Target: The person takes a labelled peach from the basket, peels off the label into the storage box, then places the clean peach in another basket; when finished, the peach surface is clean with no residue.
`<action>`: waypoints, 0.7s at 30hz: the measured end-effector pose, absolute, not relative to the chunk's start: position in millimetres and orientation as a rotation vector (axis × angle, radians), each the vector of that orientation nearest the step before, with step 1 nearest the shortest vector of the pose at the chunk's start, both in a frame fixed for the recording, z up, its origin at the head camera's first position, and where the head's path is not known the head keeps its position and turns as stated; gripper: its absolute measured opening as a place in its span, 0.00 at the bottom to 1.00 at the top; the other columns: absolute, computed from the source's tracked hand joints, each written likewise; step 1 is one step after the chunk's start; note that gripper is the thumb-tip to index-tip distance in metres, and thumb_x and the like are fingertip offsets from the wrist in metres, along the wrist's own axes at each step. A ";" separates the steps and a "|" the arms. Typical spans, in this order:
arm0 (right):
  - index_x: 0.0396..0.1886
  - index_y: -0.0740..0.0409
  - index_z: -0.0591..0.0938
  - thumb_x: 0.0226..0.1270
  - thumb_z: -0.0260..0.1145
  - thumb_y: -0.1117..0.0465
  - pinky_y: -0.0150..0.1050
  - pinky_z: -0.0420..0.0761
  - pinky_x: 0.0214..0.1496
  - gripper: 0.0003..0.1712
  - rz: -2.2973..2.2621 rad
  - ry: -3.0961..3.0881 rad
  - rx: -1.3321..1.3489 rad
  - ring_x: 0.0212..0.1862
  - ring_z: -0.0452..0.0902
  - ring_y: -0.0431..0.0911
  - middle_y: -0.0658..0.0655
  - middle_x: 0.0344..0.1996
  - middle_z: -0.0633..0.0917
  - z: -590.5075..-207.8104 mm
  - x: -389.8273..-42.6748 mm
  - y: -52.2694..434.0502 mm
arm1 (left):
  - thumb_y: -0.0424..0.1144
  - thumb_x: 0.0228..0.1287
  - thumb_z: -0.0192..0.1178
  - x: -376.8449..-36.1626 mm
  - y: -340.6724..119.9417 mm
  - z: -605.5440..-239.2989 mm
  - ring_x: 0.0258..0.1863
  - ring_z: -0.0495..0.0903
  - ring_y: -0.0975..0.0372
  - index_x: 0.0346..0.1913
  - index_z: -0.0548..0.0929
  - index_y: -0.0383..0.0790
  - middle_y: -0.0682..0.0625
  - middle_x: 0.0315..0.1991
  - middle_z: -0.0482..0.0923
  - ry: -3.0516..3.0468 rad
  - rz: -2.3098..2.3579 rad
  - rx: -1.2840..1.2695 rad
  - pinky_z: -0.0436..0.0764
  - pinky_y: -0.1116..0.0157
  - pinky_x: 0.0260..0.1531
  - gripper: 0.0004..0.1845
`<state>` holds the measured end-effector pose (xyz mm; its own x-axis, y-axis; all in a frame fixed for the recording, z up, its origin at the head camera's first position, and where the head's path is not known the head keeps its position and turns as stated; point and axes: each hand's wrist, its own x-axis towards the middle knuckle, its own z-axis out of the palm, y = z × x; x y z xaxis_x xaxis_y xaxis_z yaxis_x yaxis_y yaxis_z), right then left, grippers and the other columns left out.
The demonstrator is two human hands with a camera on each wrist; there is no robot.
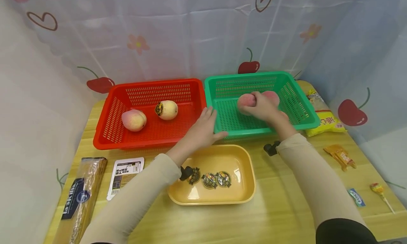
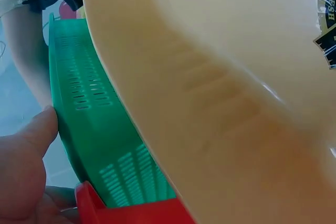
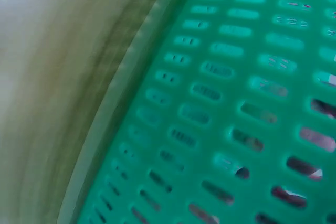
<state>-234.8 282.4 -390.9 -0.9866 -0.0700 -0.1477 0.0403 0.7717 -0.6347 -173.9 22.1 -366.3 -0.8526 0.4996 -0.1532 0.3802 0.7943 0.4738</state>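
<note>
Two baskets stand side by side at the back of the desk (image 1: 273, 215): the left basket (image 1: 149, 138) holds two peaches (image 1: 134, 119), the right basket (image 1: 299, 99) two more. A tray (image 1: 245, 166) with stickers (image 1: 210, 179) sits before them; snack packets (image 1: 322, 122) lie right.

A light wooden table (image 1: 286, 215) carries everything here. At the back, side by side and touching, sit a red plastic basket (image 1: 108, 131) on the left and a green plastic basket (image 1: 305, 109) on the right. Just in front of them, near the middle, rests a shallow yellow tray (image 1: 245, 191). Along the left edge lies a long packet of noodles (image 1: 81, 198), with a small white card (image 1: 124, 176) beside it. On the right side lie a yellow snack bag (image 1: 324, 122), an orange wrapped sweet (image 1: 340, 155), a small blue-green wrapped candy (image 1: 356, 197) and a lollipop (image 1: 378, 190) close to the table's edge.
</note>
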 end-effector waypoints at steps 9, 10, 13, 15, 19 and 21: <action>0.76 0.68 0.52 0.69 0.60 0.43 0.61 0.72 0.66 0.49 -0.774 2.825 0.012 0.64 0.70 0.64 0.73 0.66 0.70 -396.9 -248.9 279.4 | 0.61 0.66 0.59 -172.5 21.9 -363.9 0.81 0.36 0.50 0.79 0.47 0.34 0.40 0.81 0.38 2.694 0.631 0.682 0.51 0.53 0.77 0.52; 0.76 0.68 0.52 0.69 0.60 0.43 0.61 0.72 0.66 0.49 -0.771 2.828 0.014 0.65 0.70 0.65 0.73 0.66 0.70 -397.5 -249.6 278.9 | 0.61 0.66 0.59 -172.3 22.0 -363.7 0.81 0.36 0.50 0.79 0.47 0.34 0.40 0.81 0.38 2.693 0.628 0.682 0.51 0.53 0.77 0.52; 0.76 0.67 0.51 0.70 0.59 0.44 0.61 0.71 0.67 0.48 -0.778 2.850 0.009 0.66 0.69 0.65 0.74 0.67 0.69 -399.3 -251.6 277.9 | 0.61 0.66 0.60 -171.9 22.2 -363.4 0.81 0.36 0.50 0.79 0.47 0.34 0.40 0.81 0.38 2.695 0.626 0.681 0.51 0.53 0.77 0.52; 0.76 0.67 0.53 0.71 0.60 0.45 0.61 0.71 0.66 0.46 -0.774 2.882 -0.006 0.65 0.69 0.65 0.73 0.66 0.70 -400.2 -252.9 277.3 | 0.61 0.66 0.60 -171.8 22.2 -363.3 0.81 0.36 0.50 0.79 0.47 0.34 0.40 0.81 0.38 2.696 0.628 0.683 0.51 0.53 0.77 0.52; 0.74 0.67 0.59 0.71 0.61 0.45 0.61 0.73 0.64 0.43 -0.746 2.948 -0.022 0.63 0.71 0.63 0.71 0.65 0.72 -401.8 -254.3 278.5 | 0.61 0.66 0.60 -172.0 21.6 -363.7 0.81 0.37 0.50 0.79 0.47 0.33 0.40 0.81 0.38 2.699 0.626 0.688 0.51 0.53 0.77 0.52; 0.73 0.66 0.61 0.70 0.62 0.44 0.61 0.73 0.64 0.43 -0.730 2.965 -0.017 0.64 0.71 0.62 0.70 0.66 0.72 -402.0 -254.0 279.6 | 0.61 0.66 0.60 -172.5 21.5 -364.4 0.81 0.37 0.50 0.79 0.47 0.33 0.40 0.81 0.39 2.704 0.620 0.691 0.51 0.53 0.77 0.52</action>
